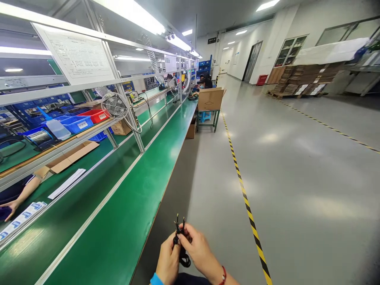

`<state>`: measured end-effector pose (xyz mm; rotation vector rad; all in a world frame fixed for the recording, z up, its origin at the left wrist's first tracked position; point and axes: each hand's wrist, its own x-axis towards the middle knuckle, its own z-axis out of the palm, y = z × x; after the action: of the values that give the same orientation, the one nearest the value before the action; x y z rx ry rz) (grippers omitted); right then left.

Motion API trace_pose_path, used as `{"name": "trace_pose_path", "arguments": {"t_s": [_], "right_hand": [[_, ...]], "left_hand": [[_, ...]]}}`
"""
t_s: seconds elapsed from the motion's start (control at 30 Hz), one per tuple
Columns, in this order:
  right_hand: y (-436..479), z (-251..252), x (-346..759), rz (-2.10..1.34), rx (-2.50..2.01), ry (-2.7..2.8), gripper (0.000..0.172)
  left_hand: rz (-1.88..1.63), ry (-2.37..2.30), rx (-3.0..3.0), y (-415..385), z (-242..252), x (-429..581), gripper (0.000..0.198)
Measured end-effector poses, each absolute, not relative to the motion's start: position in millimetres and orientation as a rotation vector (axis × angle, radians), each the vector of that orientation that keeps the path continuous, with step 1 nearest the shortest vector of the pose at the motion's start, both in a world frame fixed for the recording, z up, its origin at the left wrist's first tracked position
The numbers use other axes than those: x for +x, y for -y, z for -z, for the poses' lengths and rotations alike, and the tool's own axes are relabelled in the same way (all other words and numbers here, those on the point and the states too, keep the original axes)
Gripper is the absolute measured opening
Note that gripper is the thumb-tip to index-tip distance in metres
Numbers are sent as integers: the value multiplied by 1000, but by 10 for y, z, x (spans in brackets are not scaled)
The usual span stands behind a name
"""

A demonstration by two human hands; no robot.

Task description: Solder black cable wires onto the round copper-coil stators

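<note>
Both of my hands meet low in the view, to the right of the green bench's edge. A black cable (185, 260) is held between them, its coiled part hanging below my fingers. Several thin wire ends with light-coloured tips stick up above the grip. My left hand (168, 258), with a blue band at the wrist, is closed around the cable. My right hand (198, 246), wearing a red bracelet, pinches the cable near the split wire ends. The exact fingertip contact is partly hidden.
The long green workbench (139, 198) runs away on my left under a metal frame. A fan (114, 105) is fixed to that frame. Across the bench a co-worker's arm (23, 194) reaches in. Ahead stands a cardboard box (210, 99); yellow-black tape (247, 202) marks the floor.
</note>
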<state>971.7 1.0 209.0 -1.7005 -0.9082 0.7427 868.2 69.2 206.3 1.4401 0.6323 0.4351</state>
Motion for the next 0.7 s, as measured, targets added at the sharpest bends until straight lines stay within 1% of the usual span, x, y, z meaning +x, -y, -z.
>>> {"name": "trace_pose_path", "arguments": {"t_s": [0.17, 0.27, 0.57, 0.7], "right_hand": [[-51, -2095, 9684, -668, -1708, 878, 18], [-95, -2093, 9679, -666, -1694, 826, 20], [-229, -2070, 9748, -692, -1589, 750, 28], [-263, -1958, 9745, -676, -1522, 745, 30]], "left_hand": [[-459, -714, 1452, -719, -2099, 8699, 52], [-493, -745, 1442, -759, -2114, 8721, 49], [-599, -736, 1439, -919, -2157, 8783, 54], [-668, -687, 1392, -970, -2024, 8747, 53]]}}
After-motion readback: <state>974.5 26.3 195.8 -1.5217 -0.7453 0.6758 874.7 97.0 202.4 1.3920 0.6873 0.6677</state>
